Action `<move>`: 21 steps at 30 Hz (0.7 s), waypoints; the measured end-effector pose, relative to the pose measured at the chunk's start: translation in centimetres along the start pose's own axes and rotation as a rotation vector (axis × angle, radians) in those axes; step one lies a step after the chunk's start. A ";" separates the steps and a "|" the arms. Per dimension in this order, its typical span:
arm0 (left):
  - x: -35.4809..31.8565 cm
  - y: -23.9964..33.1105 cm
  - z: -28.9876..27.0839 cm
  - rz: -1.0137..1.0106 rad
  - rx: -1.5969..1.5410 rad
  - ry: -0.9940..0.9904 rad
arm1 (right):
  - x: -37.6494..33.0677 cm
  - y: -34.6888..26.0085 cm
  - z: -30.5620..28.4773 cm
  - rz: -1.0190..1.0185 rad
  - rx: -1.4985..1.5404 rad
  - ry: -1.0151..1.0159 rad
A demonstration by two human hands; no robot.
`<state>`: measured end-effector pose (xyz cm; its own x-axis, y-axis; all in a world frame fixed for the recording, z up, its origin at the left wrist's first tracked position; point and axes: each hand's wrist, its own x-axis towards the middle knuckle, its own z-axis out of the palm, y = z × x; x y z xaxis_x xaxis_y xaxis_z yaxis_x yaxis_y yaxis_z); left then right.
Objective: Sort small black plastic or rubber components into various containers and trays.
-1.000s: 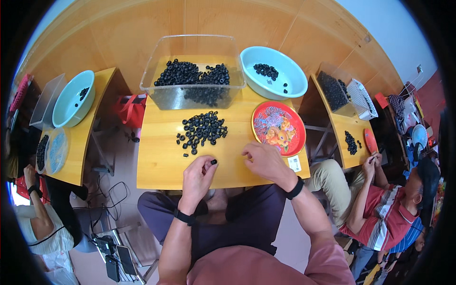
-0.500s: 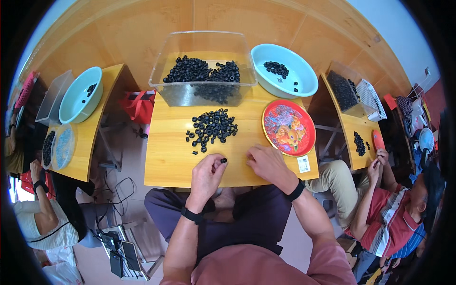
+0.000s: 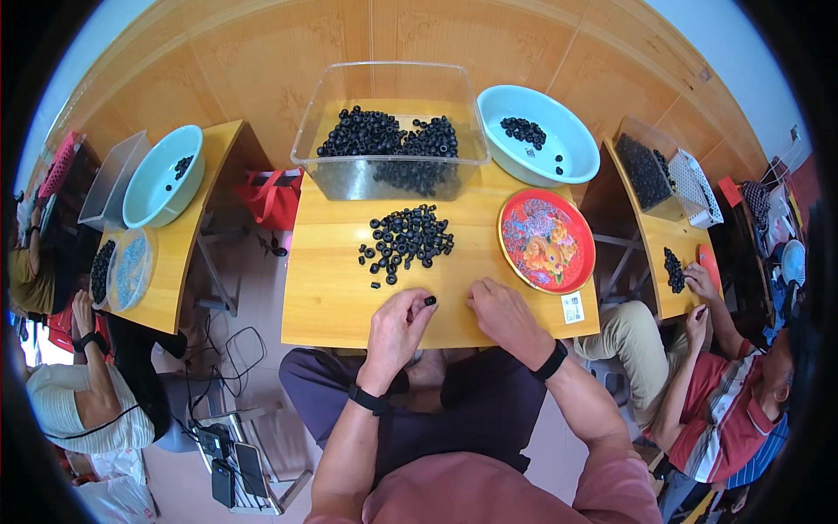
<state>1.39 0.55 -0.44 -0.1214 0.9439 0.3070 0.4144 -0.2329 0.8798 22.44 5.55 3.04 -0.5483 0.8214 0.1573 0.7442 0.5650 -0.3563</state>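
Black pieces (image 3: 410,239) separate left hand (image 3: 397,328) from clear bin (image 3: 342,182).

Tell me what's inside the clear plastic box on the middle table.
The clear plastic box holds a heap of small black pieces, many ring-shaped. Pieces deep in the heap, and the box's floor beneath it, are covered.

This looks like a small workshop. I sit at a yellow wooden table (image 3: 327,284), and one person on my left (image 3: 74,406) and one person on my right (image 3: 711,406) sit at tables too. Each table has little black parts (image 3: 408,234) and a clear plastic bin (image 3: 345,182).
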 end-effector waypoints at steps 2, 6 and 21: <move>-0.1 -0.1 0.0 -0.007 -0.012 -0.001 | -0.1 0.0 0.1 0.003 0.000 -0.003; 0.0 0.1 0.0 -0.005 0.006 -0.005 | 0.1 -0.7 -0.4 0.023 0.177 0.058; 0.0 0.3 -0.4 0.124 0.010 -0.042 | 2.1 -3.6 -0.1 0.239 0.662 -0.061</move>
<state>1.16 0.35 -0.04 -0.0313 0.9171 0.3973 0.4328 -0.3459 0.8325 18.66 5.23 4.77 -0.4334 0.9003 -0.0405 0.4691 0.1870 -0.8631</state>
